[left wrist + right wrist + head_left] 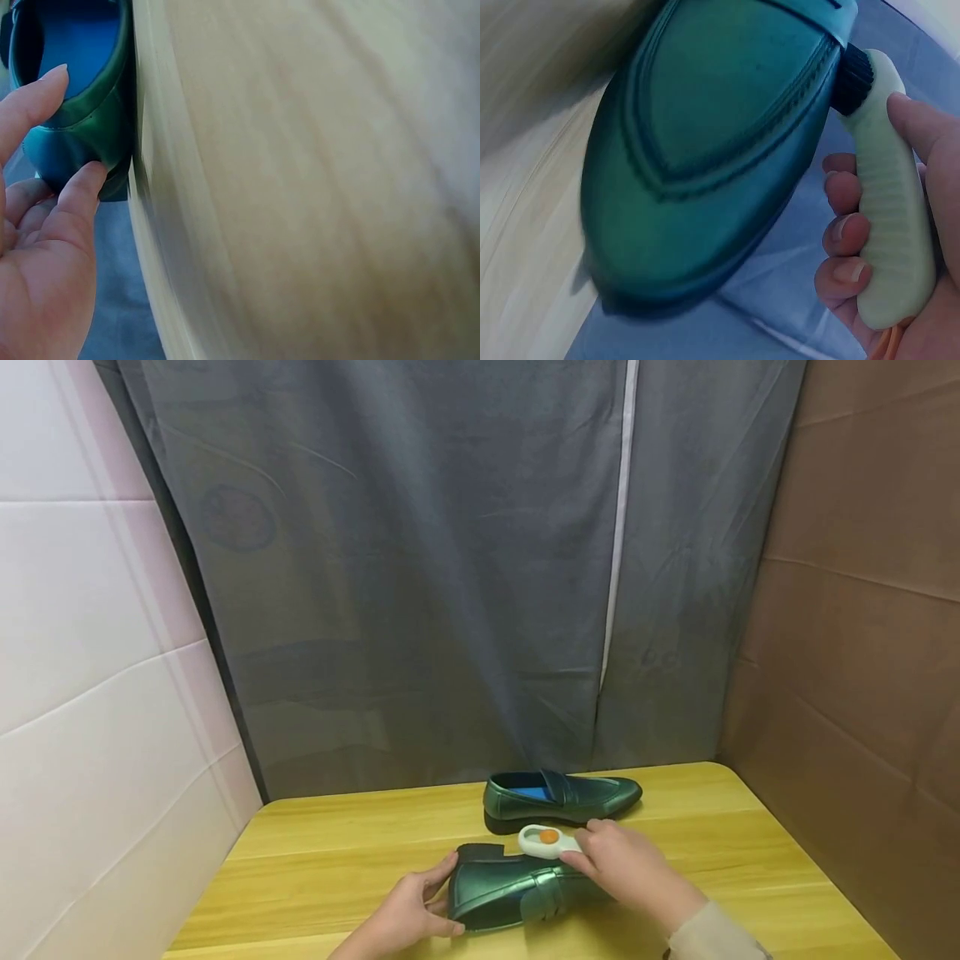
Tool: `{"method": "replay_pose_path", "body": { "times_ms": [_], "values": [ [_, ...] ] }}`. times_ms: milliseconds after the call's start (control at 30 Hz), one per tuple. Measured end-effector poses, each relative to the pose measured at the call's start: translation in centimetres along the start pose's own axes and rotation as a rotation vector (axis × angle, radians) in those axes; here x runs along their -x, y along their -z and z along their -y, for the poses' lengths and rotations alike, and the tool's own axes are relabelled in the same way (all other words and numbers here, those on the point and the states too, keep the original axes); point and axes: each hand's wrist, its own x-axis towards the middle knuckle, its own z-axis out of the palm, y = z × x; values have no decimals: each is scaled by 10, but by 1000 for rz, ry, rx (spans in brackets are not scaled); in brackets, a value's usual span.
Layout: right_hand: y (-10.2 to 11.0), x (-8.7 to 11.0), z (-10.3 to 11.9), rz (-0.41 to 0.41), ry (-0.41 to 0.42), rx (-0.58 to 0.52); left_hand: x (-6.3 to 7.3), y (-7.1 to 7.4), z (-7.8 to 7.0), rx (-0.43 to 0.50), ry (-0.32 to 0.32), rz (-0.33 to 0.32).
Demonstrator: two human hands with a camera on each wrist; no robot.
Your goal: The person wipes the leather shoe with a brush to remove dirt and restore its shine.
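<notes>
A shiny green loafer lies on its side on the table, its opening turned toward me and its toe to the right. My left hand holds it by the heel end; in the left wrist view the thumb lies at the rim of the opening, near the blue insole. In my right hand is a pale green scrub brush with an orange button. Its dark bristles touch the loafer's side near the strap, as the right wrist view shows. The right hand partly hides the toe in the head view.
A matching green loafer stands upright behind, toe to the right, near the back edge of the wooden table. A grey curtain hangs behind, with a white panel on the left and a brown one on the right.
</notes>
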Motion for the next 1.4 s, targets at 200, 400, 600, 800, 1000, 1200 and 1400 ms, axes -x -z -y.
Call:
{"method": "replay_pose_path", "body": {
  "times_ms": [200, 400, 600, 800, 1000, 1200, 1400],
  "values": [
    [8, 16, -15, -21, -32, 2, -1, 1, 1, 2, 1, -2],
    [13, 39, -28, -36, -92, -25, 0, 2, 2, -21, 16, -3],
    [18, 54, -36, -23, -143, -40, 0, 2, 0, -27, 6, -1],
    [20, 68, -44, -26, -169, -63, 0, 1, -1, -28, 5, -4],
    [19, 81, -54, -28, -182, -109, -1, 1, -1, -24, -2, -5],
    [20, 88, -59, -48, -191, -102, -1, 2, 0, -18, 0, -2],
    [22, 92, -60, -55, -197, -106, -1, 1, 2, -18, 6, -3]
  ]
}}
